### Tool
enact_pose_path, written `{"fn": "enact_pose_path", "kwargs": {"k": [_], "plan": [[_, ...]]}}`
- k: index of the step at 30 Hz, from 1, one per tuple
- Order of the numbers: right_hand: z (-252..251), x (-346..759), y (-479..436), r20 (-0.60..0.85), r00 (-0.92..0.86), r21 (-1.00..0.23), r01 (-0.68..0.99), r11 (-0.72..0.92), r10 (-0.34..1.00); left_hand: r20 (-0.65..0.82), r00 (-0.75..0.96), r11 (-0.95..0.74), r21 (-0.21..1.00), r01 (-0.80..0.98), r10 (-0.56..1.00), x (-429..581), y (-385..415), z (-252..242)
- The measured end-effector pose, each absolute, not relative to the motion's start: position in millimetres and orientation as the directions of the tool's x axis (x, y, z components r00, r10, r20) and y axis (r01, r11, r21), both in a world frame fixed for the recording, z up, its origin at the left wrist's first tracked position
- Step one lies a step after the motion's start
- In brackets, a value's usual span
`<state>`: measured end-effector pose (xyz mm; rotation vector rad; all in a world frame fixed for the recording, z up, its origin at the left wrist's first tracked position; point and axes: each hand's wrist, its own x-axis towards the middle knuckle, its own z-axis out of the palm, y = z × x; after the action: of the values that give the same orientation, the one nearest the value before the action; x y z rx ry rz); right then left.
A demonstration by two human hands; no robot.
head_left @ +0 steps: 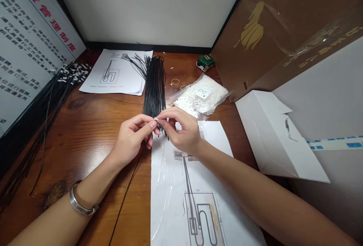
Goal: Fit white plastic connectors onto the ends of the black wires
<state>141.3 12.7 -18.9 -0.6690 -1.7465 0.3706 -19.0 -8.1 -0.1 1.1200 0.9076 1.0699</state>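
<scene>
My left hand (135, 135) pinches a wire (124, 202) and my right hand (183, 128) a white connector (155, 118), both barely open, seemingly to steady such small parts.

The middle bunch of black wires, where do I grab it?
Probably around the middle of the black wires, coming from the left: they lie straight and close together there, while the far ends splay. The bag sits close on the right, and the left hand and right hand are by the near end.
</scene>
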Motion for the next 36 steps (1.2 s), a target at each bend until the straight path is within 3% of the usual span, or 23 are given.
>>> {"fn": "enact_pose_path", "kwargs": {"k": [4,9,13,16,18,20,23,26,28,30,32,36], "plan": [[-19.7,139.5,11.8,0.729,-0.095,-0.627,0.308,0.716,0.678,-0.043,0.246,0.068,0.993,-0.098,0.968,-16.3,-10.2,5.0],[-15.4,139.3,16.6,0.471,0.151,-0.867,0.263,0.424,0.869,-0.081,0.264,0.086,0.996,-0.007,0.961,-12.3,-12.9,7.8],[8.7,157.9,29.3,0.446,0.197,-0.877,0.292,0.382,0.873,-0.070,0.159,0.073,0.997,-0.012,0.985,-12.6,-9.8,5.8],[33.2,182.7,37.4,0.359,0.202,-0.775,0.608,0.170,0.911,-0.083,0.109,0.080,0.996,0.027,0.991,-16.9,-6.7,8.2],[44.7,198.1,40.1,0.208,0.125,-0.579,0.815,0.019,0.970,-0.137,0.099,0.130,0.988,0.079,0.986,-23.4,-4.2,12.2],[49.7,208.6,41.1,0.074,0.103,-0.403,0.913,-0.064,0.992,-0.185,0.072,0.172,0.973,0.154,0.980,-34.6,0.2,17.3],[47.7,214.0,42.0,-0.035,0.083,-0.279,0.956,-0.089,0.996,-0.126,0.010,0.116,0.936,0.332,0.992,-61.2,12.3,26.5],[41.6,212.8,43.8,-0.048,0.082,-0.242,0.966,-0.091,0.995,0.049,-0.011,-0.034,0.817,0.575,0.999,-95.0,28.8,39.3],[37.7,212.2,45.2,-0.046,0.073,-0.246,0.966,-0.082,0.996,0.154,-0.052,-0.059,0.636,0.770,0.987,-116.8,39.2,49.4],[34.5,212.3,46.4,-0.046,0.046,-0.262,0.963,-0.056,0.998,0.252,-0.147,0.025,0.432,0.902,0.957,-134.5,47.8,58.4],[31.8,212.7,47.2,-0.047,0.027,-0.269,0.962,-0.039,0.999,0.375,-0.189,0.053,0.345,0.937,0.908,-145.9,54.5,63.9],[27.9,211.2,48.4,-0.047,0.042,-0.260,0.964,-0.053,0.998,0.541,-0.025,-0.139,0.260,0.955,0.841,-141.4,60.5,60.2]]}}
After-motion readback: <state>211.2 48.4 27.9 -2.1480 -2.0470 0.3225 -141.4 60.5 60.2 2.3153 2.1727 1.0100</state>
